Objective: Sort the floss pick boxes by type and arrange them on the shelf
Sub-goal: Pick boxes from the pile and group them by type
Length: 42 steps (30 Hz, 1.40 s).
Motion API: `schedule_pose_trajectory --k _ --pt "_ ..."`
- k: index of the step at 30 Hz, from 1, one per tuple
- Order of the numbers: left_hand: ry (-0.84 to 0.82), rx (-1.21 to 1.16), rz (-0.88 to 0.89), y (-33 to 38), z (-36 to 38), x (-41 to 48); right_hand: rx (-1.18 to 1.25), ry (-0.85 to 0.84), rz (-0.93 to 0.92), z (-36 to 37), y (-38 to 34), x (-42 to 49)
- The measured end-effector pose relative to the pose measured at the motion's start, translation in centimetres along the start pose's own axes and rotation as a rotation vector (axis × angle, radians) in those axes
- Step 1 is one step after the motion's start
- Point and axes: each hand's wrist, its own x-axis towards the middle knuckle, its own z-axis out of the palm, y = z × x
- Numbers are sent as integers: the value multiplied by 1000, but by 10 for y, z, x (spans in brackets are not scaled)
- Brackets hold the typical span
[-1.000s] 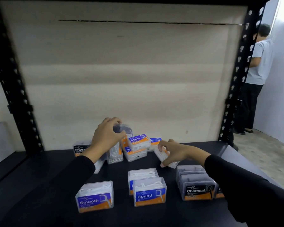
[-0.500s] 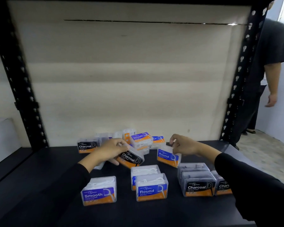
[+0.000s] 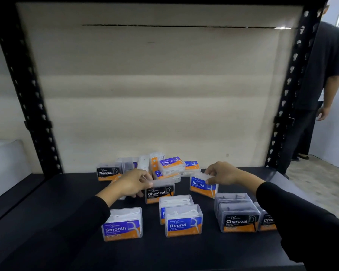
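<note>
- A beige back panel (image 3: 155, 94) is filling most of the view, with a thin dark slit running across near its top.
- The black shelf (image 3: 47, 222) is stretching across the bottom, carrying all the floss pick boxes.
- Two black perforated uprights, the left upright (image 3: 27, 94) and the right upright (image 3: 294, 85), are framing the panel.
- A bystander (image 3: 325, 75) in dark clothes is standing beyond the right upright, turned away.
- The unsorted pile (image 3: 164, 167) is lying against the panel at the middle back, boxes leaning on one another, with a Smooth-labelled one on top and a Charcoal one at its left end.
- The left hand (image 3: 132, 182), in a black sleeve, is gripping the held Charcoal box (image 3: 160, 193): thumb and fingers are curling round its left end, just in front of the pile. I cannot tell whether it is touching the shelf.
- The right hand (image 3: 223, 174) is pinching the top edge of the held Round box (image 3: 202, 185) between thumb and fingertips; the box is tilting, just right of the pile and behind the Charcoal group.
- The Charcoal group (image 3: 238, 220) is standing front right, one box behind another, a third beside them partly hidden by the right sleeve.
- The Round pair (image 3: 183, 223) is standing front centre, one box directly behind the other, labels facing the camera.
- The single Smooth box (image 3: 122, 224) is standing front left, apart from the Round pair, its left edge hidden behind the left sleeve.
</note>
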Motion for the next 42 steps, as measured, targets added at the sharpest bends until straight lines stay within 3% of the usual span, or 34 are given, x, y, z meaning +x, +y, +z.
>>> schedule_pose_trajectory --k 11,30,42 --pt "16 158 62 9 5 4 -1 6 -4 -5 14 -8" --pt "37 211 130 52 38 42 183 -178 -94 -11 21 -12" --pt "113 316 215 59 40 45 223 -122 -94 -3 9 -2"
